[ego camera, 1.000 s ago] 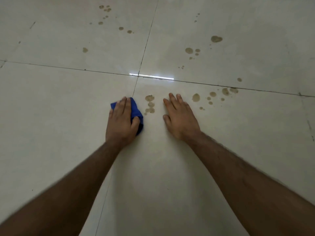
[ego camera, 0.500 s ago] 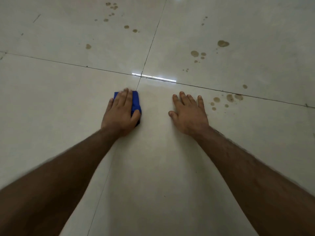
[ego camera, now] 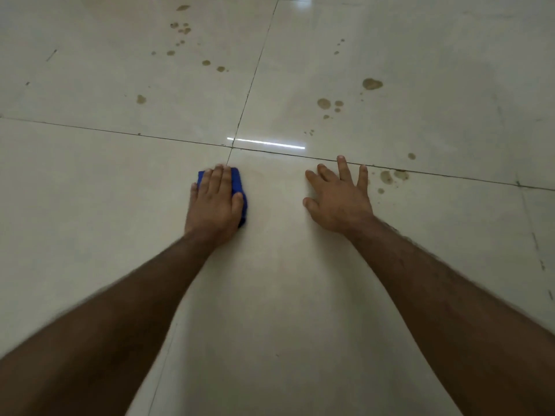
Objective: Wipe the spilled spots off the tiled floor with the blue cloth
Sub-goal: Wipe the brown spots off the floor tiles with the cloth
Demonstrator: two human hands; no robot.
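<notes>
My left hand (ego camera: 214,202) presses flat on a folded blue cloth (ego camera: 238,184), which lies on the pale tiled floor (ego camera: 90,190) just below the crossing of the grout lines; most of the cloth is hidden under the palm. My right hand (ego camera: 339,196) rests flat on the floor with its fingers spread and holds nothing. Brown spilled spots (ego camera: 387,177) lie just right of the right hand's fingers. More brown spots (ego camera: 324,103) dot the far right tile, with a larger blot (ego camera: 371,84) beyond them, and several spots (ego camera: 183,28) are scattered over the far left tile.
Dark grout lines (ego camera: 435,174) split the floor into large glossy tiles. A bright strip of reflected light (ego camera: 267,143) lies just beyond the hands. Both bare forearms reach in from the bottom corners.
The spots between my hands a second ago are gone. My left hand stays on the cloth near the grout crossing. My right hand has shifted right, toward the spots by the grout line.
</notes>
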